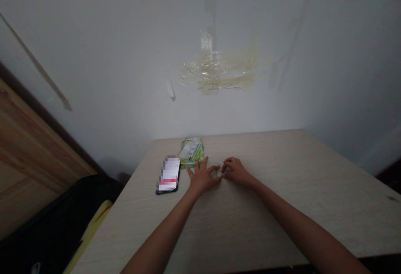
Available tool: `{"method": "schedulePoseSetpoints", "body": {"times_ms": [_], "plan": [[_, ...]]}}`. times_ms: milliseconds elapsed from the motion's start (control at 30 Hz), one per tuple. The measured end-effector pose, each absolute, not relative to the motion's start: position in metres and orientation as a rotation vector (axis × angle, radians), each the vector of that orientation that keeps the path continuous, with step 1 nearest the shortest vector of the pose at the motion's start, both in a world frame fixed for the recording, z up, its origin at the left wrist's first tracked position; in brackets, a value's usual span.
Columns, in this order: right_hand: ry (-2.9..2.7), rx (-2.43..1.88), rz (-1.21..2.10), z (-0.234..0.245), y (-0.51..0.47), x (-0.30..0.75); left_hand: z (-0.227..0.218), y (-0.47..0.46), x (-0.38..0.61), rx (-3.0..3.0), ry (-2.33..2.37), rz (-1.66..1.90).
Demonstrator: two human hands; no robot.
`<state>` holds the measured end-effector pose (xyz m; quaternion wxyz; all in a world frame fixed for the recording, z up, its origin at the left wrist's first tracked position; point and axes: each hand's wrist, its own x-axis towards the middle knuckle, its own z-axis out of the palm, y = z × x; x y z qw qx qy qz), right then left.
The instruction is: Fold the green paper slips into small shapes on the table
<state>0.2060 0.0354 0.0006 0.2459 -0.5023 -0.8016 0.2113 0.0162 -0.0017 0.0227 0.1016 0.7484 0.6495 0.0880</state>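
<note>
A small pale piece with greenish print (219,169), perhaps a packet or card, lies low over the table between my two hands. My left hand (202,178) has its thumb and index finger on the left end of it, while the other fingers spread out toward the pile. On its right side, the curled fingers of my right hand (236,171) pinch it and cover part of it. A loose pile of green and white printed packets (191,150) lies just beyond my left fingertips.
Left of my left hand a phone (169,176) lies with its screen lit, partly blurred out. The light wooden table (266,219) meets a wall (125,57) with tape remnants. Black and yellow cloth (94,219) and a wooden panel (28,148) are at the left.
</note>
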Motion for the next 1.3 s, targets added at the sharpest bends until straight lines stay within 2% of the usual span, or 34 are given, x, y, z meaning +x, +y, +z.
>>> {"method": "schedulePoseSetpoints", "body": {"times_ms": [500,1300], "plan": [[-2.254,-1.279,0.614,0.0063,0.0333,0.2145,0.0203,-0.0042,0.0153,2.217,1.916,0.319],[-2.177,-1.366,0.595,0.001,0.0358,0.2083,0.0191,-0.004,0.0165,2.223,1.944,0.333]]}}
